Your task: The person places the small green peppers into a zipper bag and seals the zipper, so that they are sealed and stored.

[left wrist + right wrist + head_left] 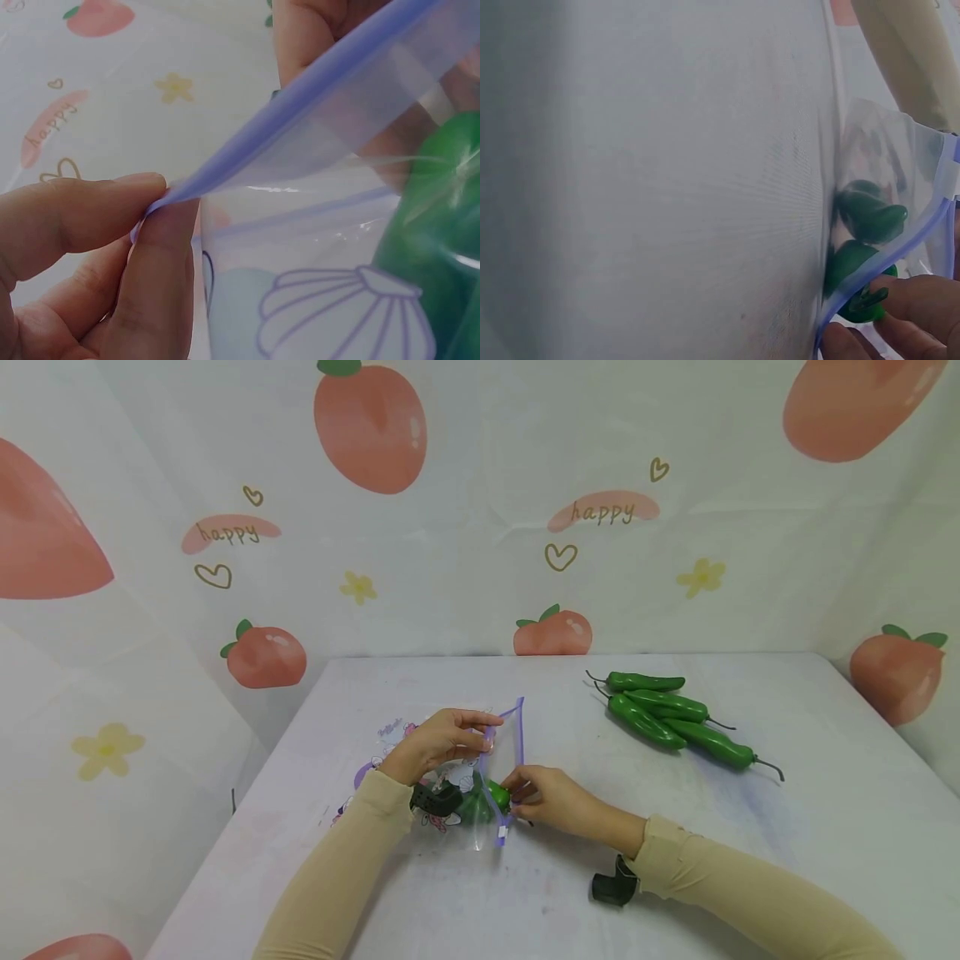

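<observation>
A clear zip bag (521, 735) with a purple zip edge and printed shells lies on the table, its mouth spread towards the right. My left hand (442, 743) pinches the upper zip edge between thumb and fingers. At the mouth, my right hand (558, 797) has its fingertips around the stem end of a green pepper (497, 795). Most of that pepper is behind the bag's film. Beside it, another dark green pepper (870, 214) lies inside the bag in the right wrist view. The zip edge (277, 112) slants up from the left fingertips in the left wrist view.
Several long green peppers (660, 706) with thin stems lie in a pile at the back right of the white table (750, 860). Behind the table hangs a fruit-printed cloth (465, 568). Black camera mounts (615, 885) sit at both wrists.
</observation>
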`<state>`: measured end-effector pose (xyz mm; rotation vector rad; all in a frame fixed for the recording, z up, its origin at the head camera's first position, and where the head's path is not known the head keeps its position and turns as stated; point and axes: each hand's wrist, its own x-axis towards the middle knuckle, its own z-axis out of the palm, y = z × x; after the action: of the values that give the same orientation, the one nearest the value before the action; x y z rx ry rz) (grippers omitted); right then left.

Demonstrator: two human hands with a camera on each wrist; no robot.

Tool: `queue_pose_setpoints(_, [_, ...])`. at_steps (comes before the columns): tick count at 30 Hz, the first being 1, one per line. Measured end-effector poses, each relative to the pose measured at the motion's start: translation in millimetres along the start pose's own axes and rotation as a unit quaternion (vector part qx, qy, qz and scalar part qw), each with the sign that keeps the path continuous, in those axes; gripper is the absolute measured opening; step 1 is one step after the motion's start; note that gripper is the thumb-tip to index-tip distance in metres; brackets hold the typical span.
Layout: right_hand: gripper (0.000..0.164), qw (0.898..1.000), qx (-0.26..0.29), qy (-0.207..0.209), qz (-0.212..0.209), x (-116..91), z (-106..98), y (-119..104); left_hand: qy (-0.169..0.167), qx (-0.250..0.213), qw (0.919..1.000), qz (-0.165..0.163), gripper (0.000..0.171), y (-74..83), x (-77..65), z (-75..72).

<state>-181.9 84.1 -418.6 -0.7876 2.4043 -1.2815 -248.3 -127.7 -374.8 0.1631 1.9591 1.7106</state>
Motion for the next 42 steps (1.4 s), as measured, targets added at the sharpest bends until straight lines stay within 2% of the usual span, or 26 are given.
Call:
queue_pose_setpoints(12, [0.027, 1.0, 0.006, -0.003, 0.007, -1, 0, -2, 0.001, -0.002, 1.0, -0.003, 0.048, -1.0, -0.4, 0.7])
queue_pose_setpoints(19, [0.027, 1.0, 0.013, 0.012, 0.005, -2, -8, -7, -0.005, 0.001, 1.0, 0.001, 0.048, -0.2, -3.9, -0.3])
queue_pose_setpoints(26, [0.029, 0.999, 0.014, 0.034, -0.023, -6, -27, -11, -0.001, 0.0, 1.0, -0.005, 0.048, -0.7, -2.5, 0.2])
queue_pose_setpoints(32, [0.031, 0.997, 0.0, 0.074, -0.011, -11, -48, -12, 0.004, -0.002, 0.9999, -0.009, 0.049, -1.0, -0.7, 0.1])
queue_pose_setpoints(42, [0.033, 0.989, 0.012, 0.145, -0.003, -24, -83, -13, -0.006, -0.006, 1.0, -0.005, 0.049, 0.4, -2.5, -2.2])
